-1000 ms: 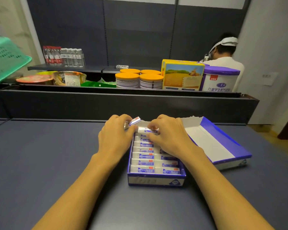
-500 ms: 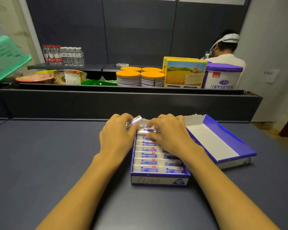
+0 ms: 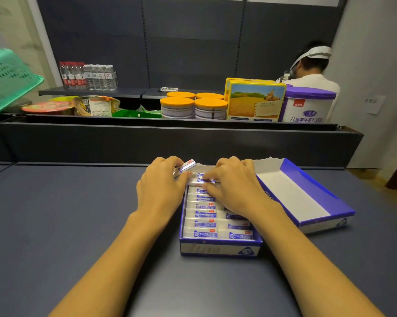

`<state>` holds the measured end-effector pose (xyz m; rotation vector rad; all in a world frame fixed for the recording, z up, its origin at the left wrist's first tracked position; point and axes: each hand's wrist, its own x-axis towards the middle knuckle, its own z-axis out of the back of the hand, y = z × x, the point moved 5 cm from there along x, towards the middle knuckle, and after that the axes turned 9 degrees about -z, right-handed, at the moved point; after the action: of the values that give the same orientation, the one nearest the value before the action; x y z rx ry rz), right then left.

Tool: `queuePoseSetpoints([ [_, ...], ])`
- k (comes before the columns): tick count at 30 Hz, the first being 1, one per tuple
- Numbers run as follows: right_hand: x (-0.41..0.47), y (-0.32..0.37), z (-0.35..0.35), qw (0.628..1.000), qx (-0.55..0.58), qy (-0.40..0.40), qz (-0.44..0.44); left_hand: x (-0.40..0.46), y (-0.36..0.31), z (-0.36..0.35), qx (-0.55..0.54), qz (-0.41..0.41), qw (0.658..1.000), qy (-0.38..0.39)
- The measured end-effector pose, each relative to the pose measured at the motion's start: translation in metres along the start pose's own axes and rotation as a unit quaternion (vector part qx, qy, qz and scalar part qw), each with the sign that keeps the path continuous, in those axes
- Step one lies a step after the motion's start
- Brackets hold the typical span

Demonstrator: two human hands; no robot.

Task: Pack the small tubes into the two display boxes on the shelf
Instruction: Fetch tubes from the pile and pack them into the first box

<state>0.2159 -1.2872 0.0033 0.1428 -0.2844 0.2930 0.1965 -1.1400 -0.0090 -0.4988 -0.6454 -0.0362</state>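
Observation:
A blue and white display box [image 3: 218, 249] lies on the dark shelf in front of me, filled with rows of small white and blue tubes [image 3: 202, 223]. My left hand [image 3: 161, 191] sits at the box's far left corner and holds a tilted tube [image 3: 186, 166] between fingers and thumb. My right hand [image 3: 234, 188] lies over the far rows, its fingertips pinching a tube [image 3: 206, 180] in the box. A second display box [image 3: 307, 197] lies empty to the right, angled away.
Beyond a dark rail stand orange-lidded tins [image 3: 193, 107], a yellow carton [image 3: 254, 101], a purple-lidded tub [image 3: 307, 106], noodle cups [image 3: 94, 105] and water bottles [image 3: 87, 75]. A green basket [image 3: 7, 81] juts in at left. Another person [image 3: 312, 72] is at the back right.
Both hands stay at the far end of the full box. The view has shifted slightly; the fingers have barely moved on the tubes.

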Motion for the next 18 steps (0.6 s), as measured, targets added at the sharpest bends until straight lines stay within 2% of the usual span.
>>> queuePoseSetpoints([
  [9, -0.002, -0.007, 0.002, 0.998, 0.060, -0.001, -0.010, 0.000, -0.001, 0.000, -0.005, -0.003, 1.000, 0.002],
  [15, -0.002, -0.044, 0.023, 0.988, 0.101, -0.084, -0.083, 0.001, -0.005, 0.004, -0.026, -0.019, 0.999, -0.005],
  [18, -0.006, -0.060, 0.027, 0.983, 0.093, -0.107, -0.114, 0.003, -0.017, 0.004, -0.069, -0.054, 0.996, 0.006],
])
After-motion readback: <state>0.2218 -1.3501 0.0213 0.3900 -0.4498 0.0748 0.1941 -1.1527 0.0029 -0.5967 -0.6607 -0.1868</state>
